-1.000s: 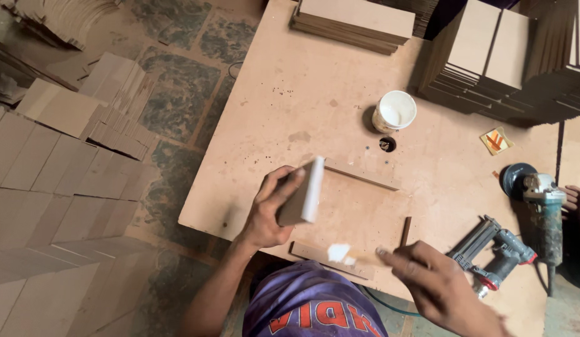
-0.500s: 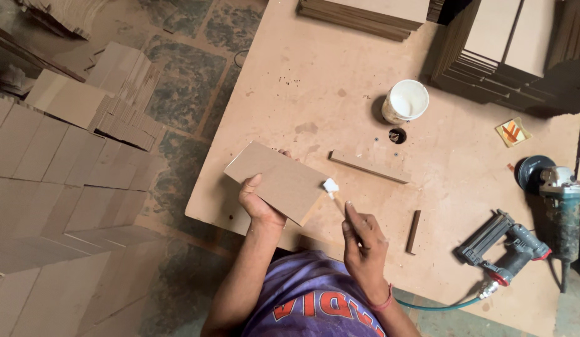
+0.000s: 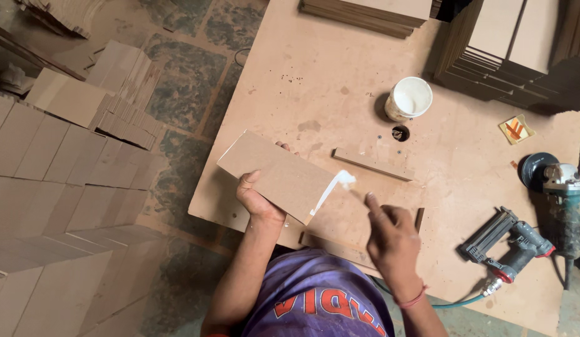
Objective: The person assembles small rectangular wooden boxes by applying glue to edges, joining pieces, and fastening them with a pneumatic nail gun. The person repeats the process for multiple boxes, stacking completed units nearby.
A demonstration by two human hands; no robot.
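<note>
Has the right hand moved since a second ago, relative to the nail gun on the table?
Yes. The right hand has gone up and left, away from the nail gun, to the glued edge of the board.

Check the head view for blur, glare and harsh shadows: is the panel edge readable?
Head view: light is soft and even, with no glare; the cup casts only a faint shadow. The panel in the left hand is sharp, its white glued edge clear. The right hand looks slightly motion-blurred. The stacks at top right sit in deep shade.
</note>
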